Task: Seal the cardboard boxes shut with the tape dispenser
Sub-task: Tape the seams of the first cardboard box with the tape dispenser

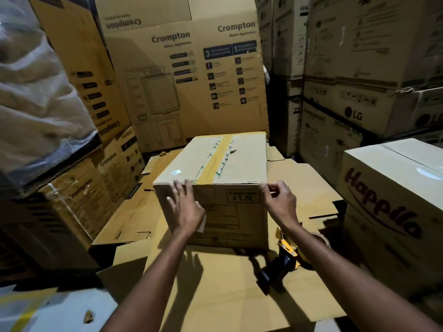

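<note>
A closed brown cardboard box [239,159] stands in the middle on flattened cardboard, a strip of tan tape [215,159] running along its top seam. My left hand [185,207] lies flat with spread fingers against the box's near face, just below the top edge. At the near right corner my right hand [279,197] has its fingers curled round the box's edge. A yellow and black tape dispenser [285,259] lies on the cardboard to the right of the box, partly hidden under my right forearm.
Flattened cardboard sheets [215,283] cover the floor. Tall Crompton cartons [187,75] stand behind, more at the left with a plastic-wrapped bundle [36,97]. LG cartons [354,104] and a Happilo box [395,200] close in on the right.
</note>
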Action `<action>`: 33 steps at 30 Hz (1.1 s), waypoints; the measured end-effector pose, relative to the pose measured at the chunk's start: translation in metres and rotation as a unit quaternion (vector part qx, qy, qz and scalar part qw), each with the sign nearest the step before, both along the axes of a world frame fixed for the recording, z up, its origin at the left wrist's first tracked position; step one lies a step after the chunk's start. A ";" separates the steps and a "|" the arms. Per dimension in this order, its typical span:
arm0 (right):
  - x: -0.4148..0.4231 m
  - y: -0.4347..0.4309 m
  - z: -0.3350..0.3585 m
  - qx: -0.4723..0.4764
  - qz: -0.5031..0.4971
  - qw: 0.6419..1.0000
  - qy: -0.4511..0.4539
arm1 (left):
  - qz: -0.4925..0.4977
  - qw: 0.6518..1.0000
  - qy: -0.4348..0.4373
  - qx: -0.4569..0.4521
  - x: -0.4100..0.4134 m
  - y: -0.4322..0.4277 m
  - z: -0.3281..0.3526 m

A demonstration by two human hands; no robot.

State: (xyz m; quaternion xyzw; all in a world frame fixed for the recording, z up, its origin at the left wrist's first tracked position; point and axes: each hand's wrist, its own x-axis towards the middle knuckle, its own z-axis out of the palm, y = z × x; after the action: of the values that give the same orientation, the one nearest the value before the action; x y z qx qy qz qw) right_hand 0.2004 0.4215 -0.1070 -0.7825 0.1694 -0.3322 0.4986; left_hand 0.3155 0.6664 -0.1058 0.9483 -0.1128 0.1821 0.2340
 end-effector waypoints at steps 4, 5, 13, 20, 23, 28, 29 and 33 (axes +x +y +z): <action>-0.020 -0.007 -0.029 0.092 -0.023 0.995 0.040 | -0.051 0.993 -0.094 -0.053 -0.051 -0.049 -0.037; -0.025 -0.009 -0.039 0.119 -0.042 0.990 0.063 | -0.061 0.989 -0.120 -0.058 -0.066 -0.061 -0.050; -0.071 -0.023 -0.109 0.216 -0.048 0.939 0.263 | -0.113 0.979 0.159 0.052 -0.124 -0.116 -0.130; -0.097 -0.027 -0.124 0.312 -0.037 0.902 0.297 | -0.160 0.902 0.398 -0.041 -0.129 -0.119 -0.138; -0.106 -0.025 -0.130 0.423 0.005 0.855 0.302 | -0.180 0.896 0.402 -0.055 -0.131 -0.116 -0.136; -0.105 -0.014 -0.129 0.597 0.149 0.741 0.268 | -0.213 0.896 0.373 -0.113 -0.148 -0.119 -0.119; -0.104 -0.013 -0.123 0.619 0.145 0.729 0.252 | -0.218 0.896 0.367 -0.125 -0.157 -0.122 -0.116; -0.099 -0.014 -0.113 0.728 0.109 0.659 0.153 | -0.205 0.902 0.344 -0.163 -0.194 -0.131 -0.111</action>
State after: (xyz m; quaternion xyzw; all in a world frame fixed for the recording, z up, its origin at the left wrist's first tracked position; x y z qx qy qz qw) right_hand 0.1017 0.4073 -0.2200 -0.2218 0.3446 0.0790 0.9087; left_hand 0.1217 0.5358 -0.2169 0.8563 -0.1864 -0.1914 0.4420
